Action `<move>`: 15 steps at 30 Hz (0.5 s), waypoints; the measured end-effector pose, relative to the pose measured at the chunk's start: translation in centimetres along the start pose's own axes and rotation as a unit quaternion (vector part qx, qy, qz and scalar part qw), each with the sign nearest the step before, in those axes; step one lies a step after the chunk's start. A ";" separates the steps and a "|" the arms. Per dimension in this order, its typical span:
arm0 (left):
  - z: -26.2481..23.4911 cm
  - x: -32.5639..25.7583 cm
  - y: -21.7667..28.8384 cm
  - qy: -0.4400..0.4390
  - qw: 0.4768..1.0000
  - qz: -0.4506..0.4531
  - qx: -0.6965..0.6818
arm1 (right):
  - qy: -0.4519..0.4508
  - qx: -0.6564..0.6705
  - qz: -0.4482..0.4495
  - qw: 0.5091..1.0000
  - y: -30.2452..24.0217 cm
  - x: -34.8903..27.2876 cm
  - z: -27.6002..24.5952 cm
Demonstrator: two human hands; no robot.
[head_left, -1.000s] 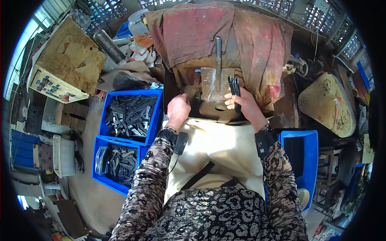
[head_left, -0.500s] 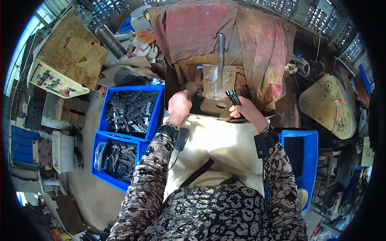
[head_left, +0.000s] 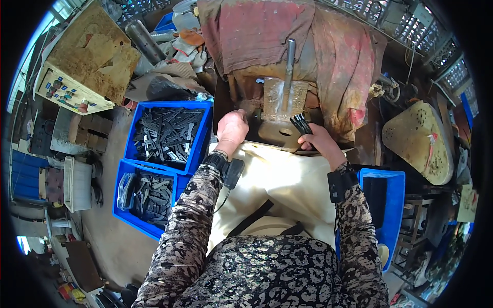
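Observation:
My right hand (head_left: pixel 319 140) is closed around a small bundle of black strip-like pieces (head_left: pixel 300 123), their ends fanned out beyond the fingers. To the left, my left hand (head_left: pixel 232 127) is closed with its knuckles up, at the left side of the machine bed; whatever its fingers hold is hidden. Between the hands lies a brown metal plate (head_left: pixel 277 134) with an oval hole. Behind it a steel rod (head_left: pixel 290 64) stands upright before a worn, rusty-looking block (head_left: pixel 272 100).
Two blue bins (head_left: pixel 206 133) full of black strips stand at my left, and another blue bin (head_left: pixel 396 205) is at my right. Stained red cloths (head_left: pixel 262 36) drape the machine. A control box (head_left: pixel 72 92) with knobs stands far left; a perforated tan board (head_left: pixel 418 141) is on the right.
The whole view has shifted and tilted slightly. Both hands stay almost in place, the right still gripping the black strips; their ends point a little differently.

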State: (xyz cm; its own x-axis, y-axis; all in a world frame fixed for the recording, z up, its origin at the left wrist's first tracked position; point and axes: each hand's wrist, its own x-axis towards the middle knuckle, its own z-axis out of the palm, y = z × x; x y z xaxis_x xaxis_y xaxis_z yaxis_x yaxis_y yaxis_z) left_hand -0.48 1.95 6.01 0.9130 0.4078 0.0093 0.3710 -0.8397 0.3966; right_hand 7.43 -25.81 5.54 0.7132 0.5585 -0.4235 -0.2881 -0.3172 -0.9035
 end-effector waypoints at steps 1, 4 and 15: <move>0.1 -0.1 0.0 0.016 1.000 0.015 -0.001 | 0.001 -0.025 -0.010 1.000 0.1 0.0 -0.1; 0.6 -0.2 -0.2 0.050 0.998 0.039 -0.002 | -0.004 -0.075 -0.032 0.997 0.2 -0.2 -0.3; -0.1 -0.4 -0.2 0.046 0.998 0.034 0.000 | 0.114 -0.071 -0.043 0.990 0.7 1.1 1.1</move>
State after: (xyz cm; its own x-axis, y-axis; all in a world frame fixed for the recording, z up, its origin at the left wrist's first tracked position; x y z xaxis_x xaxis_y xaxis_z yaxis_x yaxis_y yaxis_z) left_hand -0.93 1.98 5.97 0.9168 0.3808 0.1202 0.3083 -0.8664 0.3929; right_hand 7.31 -24.63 4.35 0.8617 0.4054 -0.3052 -0.1394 -0.3893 -0.9105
